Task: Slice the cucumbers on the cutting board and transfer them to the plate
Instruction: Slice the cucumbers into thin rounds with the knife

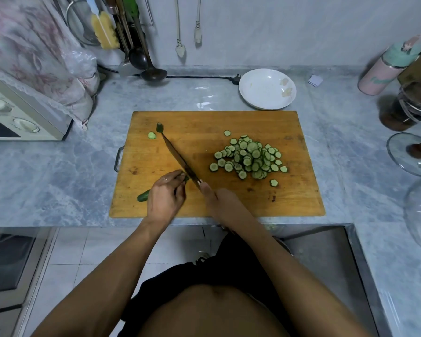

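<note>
A wooden cutting board (229, 122) lies on the grey marble counter. My left hand (167, 197) holds a cucumber (143, 197) down at the board's front left; only its dark green end shows behind the hand. My right hand (219, 203) grips the handle of a long knife (178, 158), whose blade rests against the cucumber's cut end by my left fingertips. A heap of cucumber slices (250, 158) lies on the right half of the board. One slice (152, 135) and a cucumber tip (160, 127) lie at the far left. A white plate (265, 79) stands behind the board.
A toaster oven (20, 113) under a lace cover stands at the left. Ladles (151, 74) and utensils hang at the back wall, with a power cord along it. A pink flask (384, 71), a dark jar (408, 108) and a glass lid (413, 154) crowd the right. A sink (326, 259) lies front right.
</note>
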`<state>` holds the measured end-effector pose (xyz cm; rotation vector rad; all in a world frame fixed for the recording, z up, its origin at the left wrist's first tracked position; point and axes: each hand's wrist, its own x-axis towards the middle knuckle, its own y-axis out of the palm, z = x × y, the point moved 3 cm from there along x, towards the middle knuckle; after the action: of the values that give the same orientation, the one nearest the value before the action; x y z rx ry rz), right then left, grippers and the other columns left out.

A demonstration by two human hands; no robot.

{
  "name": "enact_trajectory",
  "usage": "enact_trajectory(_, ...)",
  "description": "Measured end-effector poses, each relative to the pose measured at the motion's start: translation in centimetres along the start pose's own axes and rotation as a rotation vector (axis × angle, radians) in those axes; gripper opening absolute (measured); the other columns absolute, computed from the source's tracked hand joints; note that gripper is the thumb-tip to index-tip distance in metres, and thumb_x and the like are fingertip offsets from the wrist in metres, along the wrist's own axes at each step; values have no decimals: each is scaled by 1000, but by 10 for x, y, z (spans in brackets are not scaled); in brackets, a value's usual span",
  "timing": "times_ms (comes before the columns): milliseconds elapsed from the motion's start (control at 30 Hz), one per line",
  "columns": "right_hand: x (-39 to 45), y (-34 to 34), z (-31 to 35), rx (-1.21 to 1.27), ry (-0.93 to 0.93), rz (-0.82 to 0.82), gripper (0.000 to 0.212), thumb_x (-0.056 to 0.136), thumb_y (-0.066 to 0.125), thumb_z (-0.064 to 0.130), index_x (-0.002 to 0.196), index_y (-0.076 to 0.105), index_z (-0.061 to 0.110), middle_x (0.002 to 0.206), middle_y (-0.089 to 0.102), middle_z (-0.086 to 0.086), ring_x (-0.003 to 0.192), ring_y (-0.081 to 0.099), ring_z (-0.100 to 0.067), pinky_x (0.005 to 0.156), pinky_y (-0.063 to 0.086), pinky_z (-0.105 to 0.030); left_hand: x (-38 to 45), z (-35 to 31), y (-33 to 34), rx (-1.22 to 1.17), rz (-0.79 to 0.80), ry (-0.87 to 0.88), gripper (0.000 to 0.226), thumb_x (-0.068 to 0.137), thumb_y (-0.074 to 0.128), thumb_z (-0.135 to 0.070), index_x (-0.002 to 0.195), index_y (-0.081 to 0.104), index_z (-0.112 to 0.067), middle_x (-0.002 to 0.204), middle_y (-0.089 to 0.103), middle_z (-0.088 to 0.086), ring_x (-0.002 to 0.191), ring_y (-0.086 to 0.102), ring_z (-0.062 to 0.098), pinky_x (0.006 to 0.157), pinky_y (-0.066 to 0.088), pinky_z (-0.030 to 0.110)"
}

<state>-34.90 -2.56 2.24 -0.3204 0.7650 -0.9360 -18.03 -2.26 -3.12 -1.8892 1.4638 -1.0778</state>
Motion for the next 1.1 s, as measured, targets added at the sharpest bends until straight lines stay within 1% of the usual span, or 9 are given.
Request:
enact_trajectory(134, -5, -10, -12, 121, 38, -22, 74, 98, 20, 65, 66, 55, 9, 62, 56, -11, 50, 53, -21, 55, 43, -31, 0, 2, -2, -4, -6, -20, 24, 84, 68, -5, 107, 74, -7, 114, 69, 5, 98, 66, 22, 87, 48, 22)
enact_trajectory(234, -7, -14, -16, 115, 29, -26, 74, 95, 20, 68, 60, 50, 10, 56, 52, -9, 44, 50, -19, 53, 42, -31, 1, 5, -2, -21, -21, -35, 23, 82, 71, -4, 104, 75, -7, 110, 71, 8, 98, 68, 22, 91, 47, 21)
enact_trajectory(367, -13, -18, -16, 80, -13, -28, 75, 97, 18, 66, 60, 50, 9, 52, 50, -9, 38, 48, -13, 50, 41, -26, 2, 6, -1, 3, -34, -1, 21, 80, 73, -4, 100, 77, -9, 106, 73, 6, 96, 69, 20, 88, 49, 23)
enact_trajectory(467, -20, -18, -13, 52, -39, -25, 72, 99, 20, 62, 61, 50, 9, 56, 52, -12, 49, 54, -20, 54, 41, -29, 1, 4, 0, 49, -55, -6, 22, 79, 74, -6, 99, 77, -12, 105, 73, 4, 94, 69, 19, 82, 52, 25)
enact_trajectory(534, -24, -17, -9, 30, -56, -9, 69, 101, 21, 60, 59, 46, 10, 57, 48, -12, 55, 52, -23, 55, 35, -31, -1, 3, 1, 41, -62, -33, 24, 78, 73, -5, 100, 77, -12, 105, 73, 4, 96, 68, 19, 83, 53, 27)
enact_trajectory(601, -27, -17, -4, 2, -67, 12, 67, 102, 22, 56, 56, 41, 12, 55, 44, -8, 55, 48, -21, 53, 32, -31, -1, 2, 2, 32, -59, -50, 23, 79, 73, -5, 101, 77, -10, 106, 73, 5, 97, 67, 21, 86, 49, 24)
enact_trajectory(701, -31, -16, 1, -43, -77, 34, 66, 104, 24, 52, 53, 39, 13, 53, 43, -4, 51, 44, -15, 49, 29, -24, 0, 2, 1, 32, -51, -63, 22, 82, 71, -6, 103, 76, -9, 106, 73, 6, 99, 67, 21, 88, 44, 20)
enact_trajectory(901, -30, -9, 4, -59, -87, 58, 66, 103, 23, 54, 57, 42, 12, 57, 48, -6, 56, 47, -17, 55, 31, -34, -1, 5, 2, 13, -36, -54, 19, 82, 67, -4, 99, 76, -6, 105, 73, 8, 97, 66, 22, 89, 41, 16)
enact_trajectory(1101, -19, -6, 8, -33, -47, 48, 67, 103, 21, 56, 59, 45, 12, 58, 51, -6, 55, 49, -16, 51, 33, -28, 1, 7, 5, -16, -44, -99, 24, 82, 66, -2, 104, 75, -6, 109, 72, 10, 101, 66, 22, 94, 41, 15)
